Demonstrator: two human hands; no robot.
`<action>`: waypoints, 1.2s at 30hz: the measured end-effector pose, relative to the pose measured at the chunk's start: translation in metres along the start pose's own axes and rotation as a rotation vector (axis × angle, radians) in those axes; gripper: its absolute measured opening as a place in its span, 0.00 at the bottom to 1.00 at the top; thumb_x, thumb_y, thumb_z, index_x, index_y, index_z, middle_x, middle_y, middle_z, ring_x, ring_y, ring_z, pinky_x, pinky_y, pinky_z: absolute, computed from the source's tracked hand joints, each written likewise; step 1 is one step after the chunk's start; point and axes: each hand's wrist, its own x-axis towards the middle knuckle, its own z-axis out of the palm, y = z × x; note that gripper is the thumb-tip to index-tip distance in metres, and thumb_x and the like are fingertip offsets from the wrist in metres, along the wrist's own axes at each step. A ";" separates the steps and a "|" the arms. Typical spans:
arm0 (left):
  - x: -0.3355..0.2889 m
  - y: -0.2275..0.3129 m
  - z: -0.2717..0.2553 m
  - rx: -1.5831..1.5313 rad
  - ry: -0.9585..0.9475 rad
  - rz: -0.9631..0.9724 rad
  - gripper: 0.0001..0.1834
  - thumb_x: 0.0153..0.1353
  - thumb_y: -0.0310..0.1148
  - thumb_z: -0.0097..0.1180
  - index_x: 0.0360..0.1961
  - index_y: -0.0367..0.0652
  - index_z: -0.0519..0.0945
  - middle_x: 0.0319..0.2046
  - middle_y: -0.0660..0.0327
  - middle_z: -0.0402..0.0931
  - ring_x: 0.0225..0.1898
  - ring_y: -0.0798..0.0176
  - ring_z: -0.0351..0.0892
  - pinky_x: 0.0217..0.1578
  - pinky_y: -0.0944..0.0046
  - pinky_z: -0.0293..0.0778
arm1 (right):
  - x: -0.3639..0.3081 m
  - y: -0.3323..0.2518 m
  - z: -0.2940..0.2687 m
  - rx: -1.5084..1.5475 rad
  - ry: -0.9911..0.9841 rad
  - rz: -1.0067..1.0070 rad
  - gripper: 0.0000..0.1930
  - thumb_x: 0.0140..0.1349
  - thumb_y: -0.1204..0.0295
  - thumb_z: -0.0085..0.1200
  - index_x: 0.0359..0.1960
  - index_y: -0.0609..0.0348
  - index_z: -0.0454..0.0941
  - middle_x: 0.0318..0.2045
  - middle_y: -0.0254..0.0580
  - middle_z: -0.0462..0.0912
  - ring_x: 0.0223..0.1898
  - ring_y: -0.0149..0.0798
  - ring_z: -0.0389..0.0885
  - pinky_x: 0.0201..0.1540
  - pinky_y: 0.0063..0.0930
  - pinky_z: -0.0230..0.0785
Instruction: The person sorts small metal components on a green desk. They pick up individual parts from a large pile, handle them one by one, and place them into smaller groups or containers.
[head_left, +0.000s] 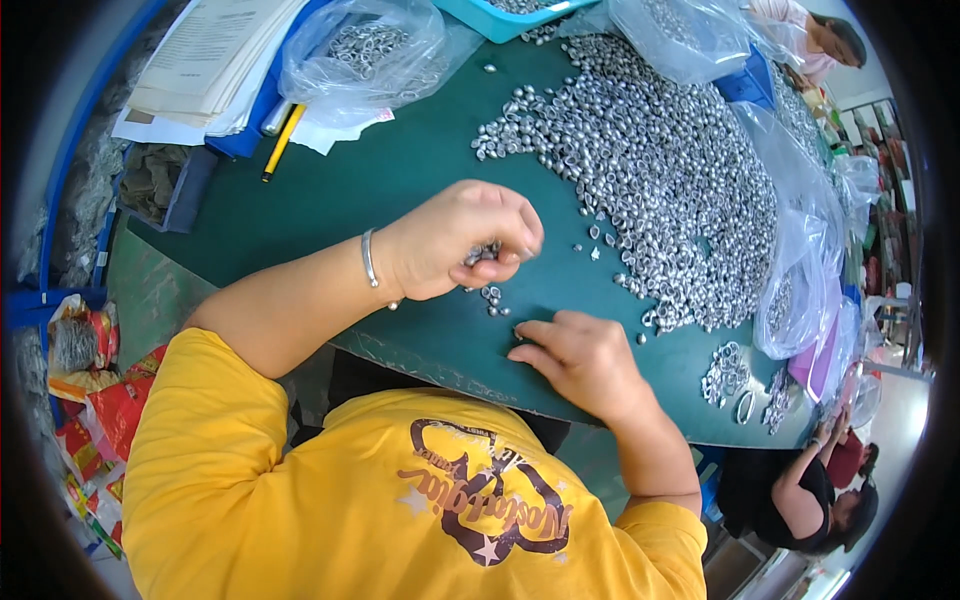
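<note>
My left hand (455, 240), with a thin bracelet on its wrist, hovers over the green table mat (330, 200) and is closed around a handful of small silver metal pieces (483, 253). A few loose pieces (491, 296) lie just below it. Lower and to the right, my right hand (578, 358) rests palm down on the mat, fingertips pointing left beside a tiny piece (517, 331). I see nothing held in it. A large heap of the same silver pieces (660, 170) spreads across the mat to the upper right of both hands.
Clear plastic bags with more pieces (365, 50) (800, 290) lie at the top and right. A teal tray (490, 18), stacked papers (210, 55) and a yellow pencil (282, 142) are at the back. Silver rings (727, 375) lie near the right edge. Other people sit at lower right (815, 490) and top right (830, 40).
</note>
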 end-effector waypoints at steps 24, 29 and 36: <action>-0.026 0.009 -0.030 -0.109 0.087 0.006 0.02 0.50 0.22 0.52 0.27 0.34 0.75 0.18 0.66 0.69 0.13 0.78 0.58 0.13 0.77 0.50 | 0.043 0.010 -0.010 0.486 -0.050 0.166 0.04 0.52 0.77 0.57 0.30 0.62 0.80 0.17 0.35 0.75 0.19 0.28 0.71 0.21 0.21 0.61; -0.030 0.013 -0.033 0.984 0.189 0.266 0.06 0.47 0.29 0.64 0.27 0.40 0.82 0.18 0.63 0.71 0.19 0.69 0.70 0.22 0.69 0.66 | 0.042 0.004 0.009 0.106 -0.021 0.075 0.06 0.49 0.74 0.60 0.31 0.57 0.80 0.22 0.43 0.76 0.24 0.48 0.76 0.26 0.35 0.69; -0.031 0.003 -0.035 1.354 0.092 0.299 0.05 0.44 0.29 0.63 0.25 0.43 0.82 0.21 0.59 0.74 0.25 0.56 0.75 0.29 0.61 0.71 | 0.040 0.015 0.010 0.485 0.113 0.199 0.04 0.56 0.76 0.55 0.27 0.63 0.75 0.20 0.34 0.74 0.18 0.31 0.72 0.19 0.24 0.63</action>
